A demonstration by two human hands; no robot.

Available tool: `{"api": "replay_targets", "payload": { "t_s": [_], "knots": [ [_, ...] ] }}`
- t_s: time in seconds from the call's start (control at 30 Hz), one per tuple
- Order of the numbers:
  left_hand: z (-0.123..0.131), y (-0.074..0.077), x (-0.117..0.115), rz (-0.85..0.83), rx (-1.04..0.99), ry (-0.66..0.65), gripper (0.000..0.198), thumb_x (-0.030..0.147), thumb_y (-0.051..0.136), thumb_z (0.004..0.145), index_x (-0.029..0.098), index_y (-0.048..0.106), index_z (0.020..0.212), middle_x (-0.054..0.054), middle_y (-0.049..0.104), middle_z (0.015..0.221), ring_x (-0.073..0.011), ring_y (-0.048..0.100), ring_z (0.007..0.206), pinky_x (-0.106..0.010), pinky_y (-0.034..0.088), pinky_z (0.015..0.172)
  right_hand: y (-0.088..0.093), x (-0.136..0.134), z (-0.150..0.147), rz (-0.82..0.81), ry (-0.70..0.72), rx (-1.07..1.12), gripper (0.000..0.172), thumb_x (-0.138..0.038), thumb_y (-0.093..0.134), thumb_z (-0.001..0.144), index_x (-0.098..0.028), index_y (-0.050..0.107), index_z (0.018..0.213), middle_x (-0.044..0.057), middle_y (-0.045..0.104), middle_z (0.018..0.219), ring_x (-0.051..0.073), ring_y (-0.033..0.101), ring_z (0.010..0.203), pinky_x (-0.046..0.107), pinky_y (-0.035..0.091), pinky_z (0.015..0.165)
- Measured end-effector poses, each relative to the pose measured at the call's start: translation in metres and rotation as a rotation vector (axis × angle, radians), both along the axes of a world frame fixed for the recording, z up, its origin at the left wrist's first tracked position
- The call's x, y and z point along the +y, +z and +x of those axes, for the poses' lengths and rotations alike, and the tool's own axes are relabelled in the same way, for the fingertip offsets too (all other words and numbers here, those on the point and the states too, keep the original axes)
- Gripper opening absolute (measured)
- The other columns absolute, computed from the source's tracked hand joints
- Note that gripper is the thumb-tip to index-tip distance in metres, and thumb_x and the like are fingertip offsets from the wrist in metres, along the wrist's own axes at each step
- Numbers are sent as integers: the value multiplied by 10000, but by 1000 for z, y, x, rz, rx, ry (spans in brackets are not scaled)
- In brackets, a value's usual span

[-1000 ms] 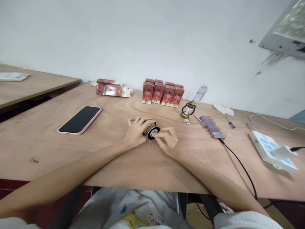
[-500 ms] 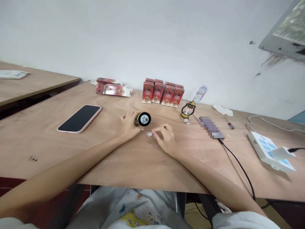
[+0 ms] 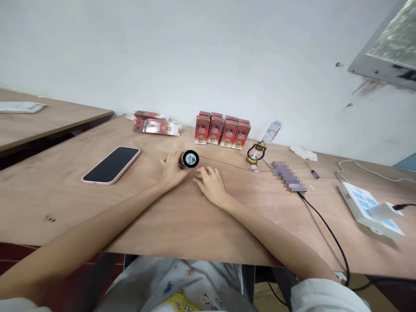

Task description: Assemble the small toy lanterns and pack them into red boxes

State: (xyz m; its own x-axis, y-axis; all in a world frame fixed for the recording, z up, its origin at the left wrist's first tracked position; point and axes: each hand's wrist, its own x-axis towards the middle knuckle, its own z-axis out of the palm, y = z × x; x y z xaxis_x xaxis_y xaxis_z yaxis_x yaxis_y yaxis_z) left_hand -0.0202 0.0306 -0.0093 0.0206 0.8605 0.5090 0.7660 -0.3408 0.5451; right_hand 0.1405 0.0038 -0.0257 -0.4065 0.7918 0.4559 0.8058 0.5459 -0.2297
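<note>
My left hand (image 3: 172,170) is wrapped round the side of a small lantern (image 3: 190,159), whose round black base with a whitish centre faces me. Just right of it, my right hand (image 3: 211,185) is low over the table, thumb and fingers bent close together. Whatever they pinch is too small to make out. Under that hand a bit of thin wire (image 3: 203,196) shows; the rest is hidden. Further right stands a bronze-coloured lantern (image 3: 256,152) with a clear middle, small whitish pieces at its foot.
Several red printed boxes (image 3: 221,130) stand by the wall, with opened boxes (image 3: 156,126) lying to their left. A phone (image 3: 112,165) rests at left. On the right are a cabled purple device (image 3: 287,175), a small screwdriver (image 3: 313,172), a tissue (image 3: 303,153) and a power strip (image 3: 367,208).
My right hand has moved left, close to the lantern's base, and now covers most of the thin wire. My left hand keeps its hold on the lantern. The view has shifted slightly.
</note>
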Motion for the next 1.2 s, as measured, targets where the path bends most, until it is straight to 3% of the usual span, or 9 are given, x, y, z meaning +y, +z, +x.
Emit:
{"api": "replay_targets", "payload": {
  "t_s": [0.13,0.23,0.37,0.53,0.8,1.2],
  "knots": [
    [0,-1,0,3,65,-26,408,287,660,754,205,538,1135,-101,624,1183,-344,522,1135,-494,378,872,-1,0,0,7,39,17,135,-177,622,862,-210,603,992,37,744,903,222,576,976,360,398,822],
    [-1,-2,1,10,89,-33,422,255,644,737,210,547,1144,-94,632,1162,-338,536,1103,-476,379,851,-3,-4,3,117,73,95,69,-205,592,889,-220,636,940,33,736,875,200,584,904,349,401,810],
    [-1,-5,3,31,127,-64,412,257,619,734,223,554,1140,-82,628,1166,-324,532,1111,-457,368,842,-7,-8,9,299,26,273,164,-239,527,927,-232,663,833,41,724,807,192,583,782,363,417,778],
    [1,-6,0,65,216,-133,404,253,600,729,252,569,1132,-65,644,1129,-298,535,1095,-449,336,867,-7,-7,13,383,-8,411,163,-249,543,918,-233,633,783,35,738,819,194,589,762,373,437,776],
    [8,-4,-11,78,275,-211,413,223,560,739,249,577,1151,-80,636,1147,-291,531,1091,-438,318,849,-9,-4,13,412,33,318,259,-223,500,934,-234,581,688,26,695,724,187,564,720,366,403,744],
    [8,-4,-9,24,217,-149,384,256,567,754,254,572,1138,-62,637,1150,-287,527,1097,-419,312,869,-3,-9,8,643,128,213,179,-115,476,906,-195,624,969,48,711,840,179,619,882,331,403,781]
  ]
}}
